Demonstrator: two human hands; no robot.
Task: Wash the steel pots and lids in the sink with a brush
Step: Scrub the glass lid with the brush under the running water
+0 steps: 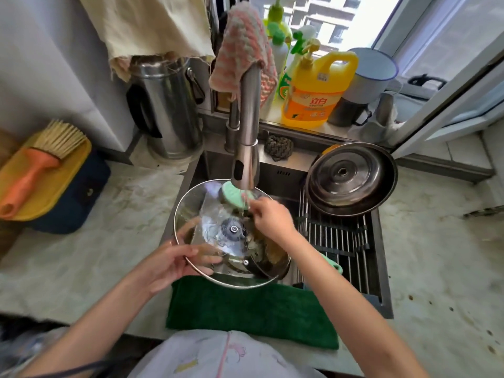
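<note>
Our left hand (174, 264) grips the near-left rim of the glass lid (203, 214), thumb on top and fingers curled under. It holds the lid tilted over the left half of the sink (381, 271). Our right hand (270, 218) pinches the green brush (234, 196) against the lid's far edge, right under the tap (246, 132), where water runs.

We judge the lid to be stiff, fairly heavy and breakable, and slick now that it is wet. The metal rim is the safest hold, or the centre knob underneath. The brush head looks soft and light.

At the sink's back right corner a steel lid (347, 173) lies in a wide steel pot (381, 197) on the rack (336, 241). Both are probably rigid and tough but slippery when soapy, so they are best taken by the rim. A green towel (245, 306) hangs over the sink's front edge.

Our right fingertips are blurred by motion and spray, so their exact hold is unclear. Through the glass we see dark, brownish shapes below, perhaps another pot, but we cannot tell. We also cannot identify a green loop beside the right forearm.
</note>
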